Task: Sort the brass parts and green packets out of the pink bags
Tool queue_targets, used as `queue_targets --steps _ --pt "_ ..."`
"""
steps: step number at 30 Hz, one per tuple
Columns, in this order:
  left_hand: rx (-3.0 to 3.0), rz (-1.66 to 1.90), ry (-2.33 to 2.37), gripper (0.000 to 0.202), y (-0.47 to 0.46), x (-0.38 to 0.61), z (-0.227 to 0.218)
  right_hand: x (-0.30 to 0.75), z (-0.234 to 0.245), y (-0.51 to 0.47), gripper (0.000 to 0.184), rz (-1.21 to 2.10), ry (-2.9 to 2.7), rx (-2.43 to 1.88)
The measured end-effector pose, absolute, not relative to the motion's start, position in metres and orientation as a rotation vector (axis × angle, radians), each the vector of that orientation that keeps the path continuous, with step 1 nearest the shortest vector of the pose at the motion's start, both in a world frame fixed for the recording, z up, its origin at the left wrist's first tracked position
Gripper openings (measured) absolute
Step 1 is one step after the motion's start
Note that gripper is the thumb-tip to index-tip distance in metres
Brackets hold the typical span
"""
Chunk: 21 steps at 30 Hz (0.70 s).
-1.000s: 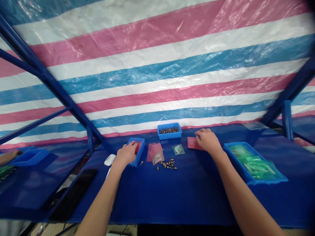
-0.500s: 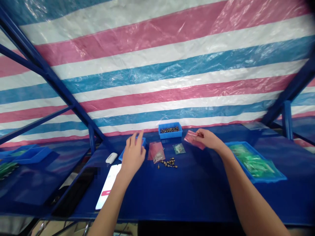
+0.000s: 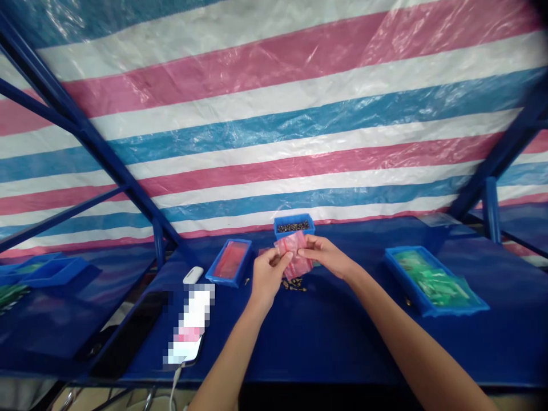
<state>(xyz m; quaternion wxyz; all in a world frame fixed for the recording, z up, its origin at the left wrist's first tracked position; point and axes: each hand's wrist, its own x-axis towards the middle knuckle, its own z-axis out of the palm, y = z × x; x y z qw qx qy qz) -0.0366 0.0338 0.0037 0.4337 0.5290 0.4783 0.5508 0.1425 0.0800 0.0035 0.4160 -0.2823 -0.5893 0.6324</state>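
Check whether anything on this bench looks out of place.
Yes: small brass-coloured fittings lie loose on the blue tabletop just below the left hand, outside any tray, and one sits apart beside the blue tray. They look spilled, though they may have been set out on purpose.

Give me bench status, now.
Left hand, right hand pinching pink plastic bag. Small brass fittings under it; blue tray behind.

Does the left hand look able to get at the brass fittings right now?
Probably yes. The left hand sits just beside the brass fittings, though it is pinching a pink plastic bag with the right hand, and the bag overhangs them.
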Motion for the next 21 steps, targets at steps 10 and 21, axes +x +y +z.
queue_targets --steps 10,21 --pt "2.086 1.498 1.177 0.026 0.017 -0.068 0.006 0.145 0.007 0.079 0.011 1.363 -1.778 -0.495" --pt "1.07 1.08 1.066 0.045 0.011 -0.064 0.01 0.135 0.0 0.078 0.029 1.44 -1.656 -0.738"
